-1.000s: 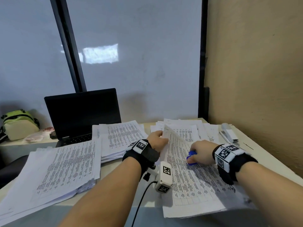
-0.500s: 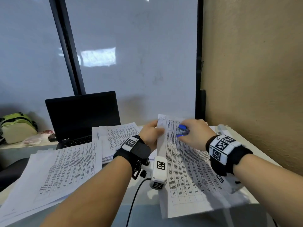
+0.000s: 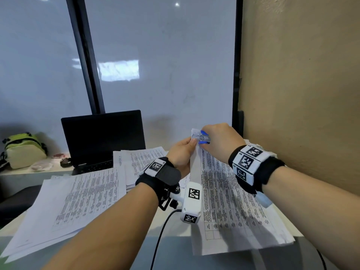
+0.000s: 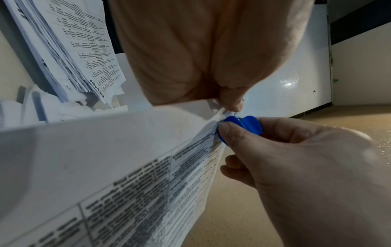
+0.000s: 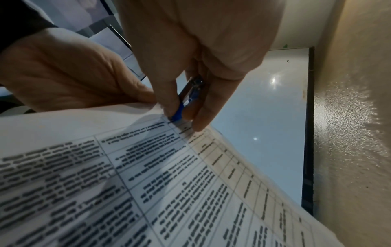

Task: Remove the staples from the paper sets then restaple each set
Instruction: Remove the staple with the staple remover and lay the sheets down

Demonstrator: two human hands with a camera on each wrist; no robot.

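A stapled paper set (image 3: pixel 224 191) printed with tables is lifted at its far corner, its near end trailing on the desk. My left hand (image 3: pixel 183 152) pinches that raised corner (image 4: pixel 220 108) between thumb and fingers. My right hand (image 3: pixel 218 141) holds a blue staple remover (image 3: pixel 203 138) between thumb and fingers. The remover (image 4: pixel 243 124) sits right against the paper's top corner (image 5: pixel 167 117), next to my left thumb. The blue remover (image 5: pixel 180 110) touches the sheet (image 5: pixel 127 167). The staple itself is hidden.
More paper stacks lie at the left (image 3: pixel 74 201) and behind (image 3: pixel 140 160). A black laptop (image 3: pixel 103 137) stands open at the back. A green bag (image 3: pixel 23 149) sits far left. A tan wall (image 3: pixel 302 94) closes the right side, with a glass partition (image 3: pixel 155 65) behind.
Both hands rose from the desk with the paper's corner, and the right hand carried the blue remover up from the sheet's middle to that corner.
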